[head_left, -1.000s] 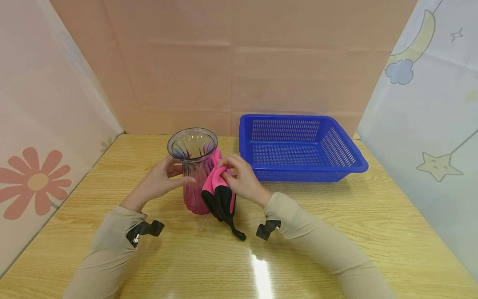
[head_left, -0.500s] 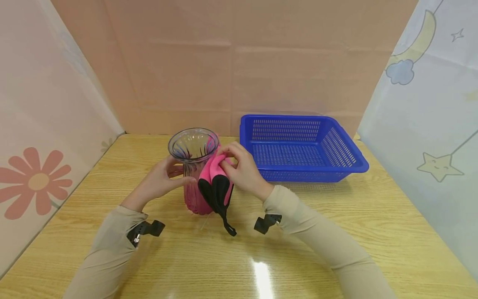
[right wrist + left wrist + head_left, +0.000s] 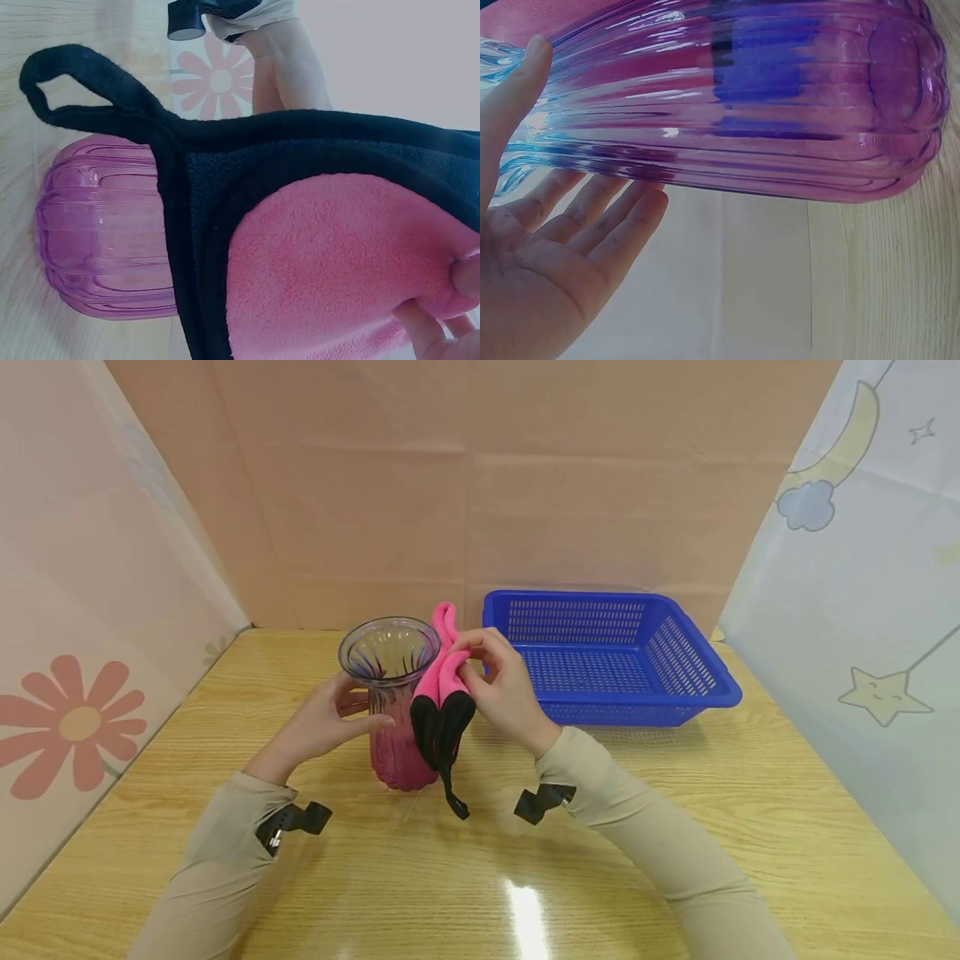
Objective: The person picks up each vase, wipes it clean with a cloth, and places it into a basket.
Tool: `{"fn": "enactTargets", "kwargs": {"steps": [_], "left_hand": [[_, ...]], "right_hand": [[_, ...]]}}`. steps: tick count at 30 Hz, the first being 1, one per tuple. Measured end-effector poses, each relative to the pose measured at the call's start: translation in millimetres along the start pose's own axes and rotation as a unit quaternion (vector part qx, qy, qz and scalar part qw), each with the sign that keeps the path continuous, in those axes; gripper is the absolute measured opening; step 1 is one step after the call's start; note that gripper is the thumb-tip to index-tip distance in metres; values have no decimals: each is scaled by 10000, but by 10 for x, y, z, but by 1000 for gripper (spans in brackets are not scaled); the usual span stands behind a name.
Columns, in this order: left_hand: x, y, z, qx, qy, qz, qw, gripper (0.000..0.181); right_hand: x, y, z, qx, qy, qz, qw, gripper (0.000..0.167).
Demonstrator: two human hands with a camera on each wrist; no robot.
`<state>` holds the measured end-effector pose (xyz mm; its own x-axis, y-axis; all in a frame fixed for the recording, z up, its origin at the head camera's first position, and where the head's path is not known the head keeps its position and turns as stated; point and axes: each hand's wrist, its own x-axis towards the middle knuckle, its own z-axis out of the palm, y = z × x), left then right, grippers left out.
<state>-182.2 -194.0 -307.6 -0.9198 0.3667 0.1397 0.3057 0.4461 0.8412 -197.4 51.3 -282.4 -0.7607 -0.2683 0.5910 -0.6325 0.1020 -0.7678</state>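
A ribbed glass vase (image 3: 392,718), clear at the flared rim and pink-purple toward its base, stands upright on the table. My left hand (image 3: 324,720) holds it below the rim from the left, thumb in front; in the left wrist view the fingers (image 3: 622,217) lie along its side. With thumb and fingertips, my right hand (image 3: 504,685) pinches a folded pink cleaning cloth (image 3: 442,681) with black edging, right beside the vase's rim. The cloth's black part and hanging loop (image 3: 82,82) dangle in front of the vase's right side, hiding some of it.
Behind and right of my right hand stands a blue plastic basket (image 3: 600,700) with slotted walls. The wooden table (image 3: 405,893) meets a plain backdrop (image 3: 352,527) at the rear and patterned side panels.
My right hand has lifted the cloth upward along the vase, first slightly left, then right; its top end now rises beside the rim. The left hand and the vase have stayed almost still.
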Motion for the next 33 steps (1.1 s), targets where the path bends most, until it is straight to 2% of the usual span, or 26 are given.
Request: {"fn": "enactTargets", "kwargs": {"steps": [8, 17, 26, 33], "left_hand": [[1, -4, 3, 64, 13, -8, 10000, 73], [12, 3, 15, 91, 30, 44, 9999, 74], [21, -16, 17, 50, -3, -35, 10000, 78], [18, -19, 18, 84, 12, 36, 10000, 77]], "right_hand": [[-32, 47, 50, 124, -110, 125, 9998, 14], [-101, 140, 138, -423, -343, 138, 9984, 10], [-138, 164, 138, -796, -670, 187, 9944, 7], [-177, 217, 132, -947, -837, 292, 9916, 8]]}}
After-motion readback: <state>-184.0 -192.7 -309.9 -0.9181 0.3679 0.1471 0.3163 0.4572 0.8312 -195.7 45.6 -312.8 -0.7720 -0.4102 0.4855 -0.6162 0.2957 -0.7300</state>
